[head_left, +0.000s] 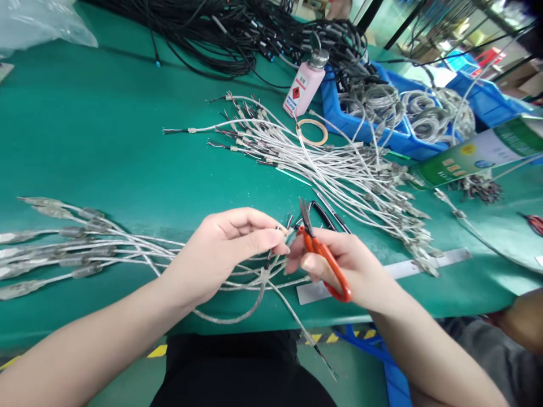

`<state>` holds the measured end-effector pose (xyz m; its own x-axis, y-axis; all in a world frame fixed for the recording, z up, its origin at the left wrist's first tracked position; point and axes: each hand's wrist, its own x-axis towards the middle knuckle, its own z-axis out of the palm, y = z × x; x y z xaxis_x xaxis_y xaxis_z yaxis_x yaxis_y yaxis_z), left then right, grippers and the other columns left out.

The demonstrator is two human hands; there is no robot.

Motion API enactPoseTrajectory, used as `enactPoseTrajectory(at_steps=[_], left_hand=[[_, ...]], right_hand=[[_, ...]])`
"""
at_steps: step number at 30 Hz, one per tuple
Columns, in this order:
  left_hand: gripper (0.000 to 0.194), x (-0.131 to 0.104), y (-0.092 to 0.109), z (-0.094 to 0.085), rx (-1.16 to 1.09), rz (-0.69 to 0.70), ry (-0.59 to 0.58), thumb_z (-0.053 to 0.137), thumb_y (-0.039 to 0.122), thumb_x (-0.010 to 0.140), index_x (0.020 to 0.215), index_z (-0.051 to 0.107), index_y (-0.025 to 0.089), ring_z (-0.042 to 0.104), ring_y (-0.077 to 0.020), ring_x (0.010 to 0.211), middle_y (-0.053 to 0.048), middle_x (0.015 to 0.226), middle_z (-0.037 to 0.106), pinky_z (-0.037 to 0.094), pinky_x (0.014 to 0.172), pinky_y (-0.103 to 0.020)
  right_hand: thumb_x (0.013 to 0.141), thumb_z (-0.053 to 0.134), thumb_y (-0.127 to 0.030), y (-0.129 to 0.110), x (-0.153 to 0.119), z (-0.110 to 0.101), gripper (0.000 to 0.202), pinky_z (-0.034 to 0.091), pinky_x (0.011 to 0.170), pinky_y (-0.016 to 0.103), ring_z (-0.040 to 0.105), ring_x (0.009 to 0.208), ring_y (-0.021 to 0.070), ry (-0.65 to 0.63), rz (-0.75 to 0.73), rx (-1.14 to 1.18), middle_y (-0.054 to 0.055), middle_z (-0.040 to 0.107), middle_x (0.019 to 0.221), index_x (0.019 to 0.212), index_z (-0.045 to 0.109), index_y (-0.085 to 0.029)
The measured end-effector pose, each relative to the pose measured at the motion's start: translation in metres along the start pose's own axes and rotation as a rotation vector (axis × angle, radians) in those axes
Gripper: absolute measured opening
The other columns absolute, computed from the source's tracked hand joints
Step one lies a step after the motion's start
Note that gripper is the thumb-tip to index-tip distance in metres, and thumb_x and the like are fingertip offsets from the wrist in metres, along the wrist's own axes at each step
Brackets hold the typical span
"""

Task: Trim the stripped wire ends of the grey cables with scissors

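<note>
My left hand (229, 243) is closed in a pinch on the thin wires at the end of a clear-jacketed cable (254, 310), which loops down below it. Red-handled scissors (338, 277) are in my right hand (360, 265), blades pointing up and away from me, just right of the pinched wires. The fingertips of both hands are close together; exactly what lies between them is partly hidden. Beneath my hands runs a bundle of similar cables (139, 243) with connectors at the left. One stripped cable end (316, 346) hangs over the table's front edge.
A larger pile of cables (331, 164) lies beyond my right hand, near tweezers (326, 206) and a metal ruler (432, 262). Farther back are a pink bottle (304, 87), a tape ring (326, 135), blue bins (352, 124), a green can (483, 150) and black cables (203, 39). Another person's arm (524, 319) shows at right.
</note>
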<state>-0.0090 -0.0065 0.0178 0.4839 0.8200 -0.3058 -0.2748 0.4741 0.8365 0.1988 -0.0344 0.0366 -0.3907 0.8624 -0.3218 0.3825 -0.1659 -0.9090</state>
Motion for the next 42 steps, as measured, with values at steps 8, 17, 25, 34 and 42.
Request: enactPoseTrajectory(at_steps=[8, 17, 25, 34, 42], left_hand=[[0.046, 0.001, 0.001, 0.000, 0.459, 0.086, 0.082, 0.063, 0.033, 0.090, 0.133, 0.052, 0.022, 0.053, -0.0225, 0.124, -0.008, 0.138, 0.057, 0.045, 0.097, -0.034], [0.021, 0.009, -0.004, -0.003, 1.130, 0.181, -0.106, 0.058, 0.039, 0.090, 0.098, 0.070, 0.024, 0.062, -0.0233, 0.092, -0.003, 0.106, 0.070, 0.049, 0.080, -0.036], [0.015, 0.041, -0.029, -0.014, 1.421, 0.441, 0.035, 0.053, 0.020, 0.094, 0.092, 0.068, 0.015, 0.061, -0.0243, 0.100, -0.008, 0.098, 0.070, 0.046, 0.095, -0.045], [0.015, 0.052, -0.041, -0.025, 1.571, 0.531, 0.105, 0.059, 0.027, 0.094, 0.096, 0.067, 0.014, 0.060, -0.0231, 0.106, -0.007, 0.104, 0.067, 0.047, 0.097, -0.046], [0.027, 0.048, -0.044, -0.027, 1.595, 0.575, 0.075, 0.044, 0.018, 0.094, 0.091, 0.071, 0.018, 0.054, -0.0289, 0.111, -0.011, 0.107, 0.065, 0.046, 0.089, -0.040]], right_hand=[[0.090, 0.062, -0.041, 0.041, -0.014, -0.009, 0.033, 0.053, 0.072, 0.031, 0.066, 0.080, 0.0194, 0.476, 0.013, -0.348, 0.011, 0.070, 0.096, 0.108, 0.066, -0.014], [0.083, 0.051, -0.042, 0.126, -0.074, -0.047, 0.043, 0.054, 0.074, 0.043, 0.068, 0.081, 0.0298, 0.977, 0.206, -0.803, 0.018, 0.072, 0.091, 0.103, 0.070, -0.010], [0.085, 0.055, -0.038, 0.115, -0.096, -0.020, 0.031, 0.049, 0.091, 0.049, 0.065, 0.099, 0.0343, 1.082, 0.044, -0.834, 0.019, 0.071, 0.102, 0.094, 0.071, -0.013], [0.095, 0.055, -0.013, -0.001, -0.085, 0.136, 0.026, 0.054, 0.089, 0.023, 0.064, 0.103, 0.0156, -0.009, -0.744, -0.461, 0.007, 0.067, 0.110, 0.118, 0.063, -0.021], [0.094, 0.053, -0.019, -0.026, -0.047, 0.237, 0.031, 0.049, 0.105, 0.038, 0.054, 0.121, 0.0232, -0.242, -0.733, -0.342, 0.014, 0.058, 0.125, 0.123, 0.063, -0.011]])
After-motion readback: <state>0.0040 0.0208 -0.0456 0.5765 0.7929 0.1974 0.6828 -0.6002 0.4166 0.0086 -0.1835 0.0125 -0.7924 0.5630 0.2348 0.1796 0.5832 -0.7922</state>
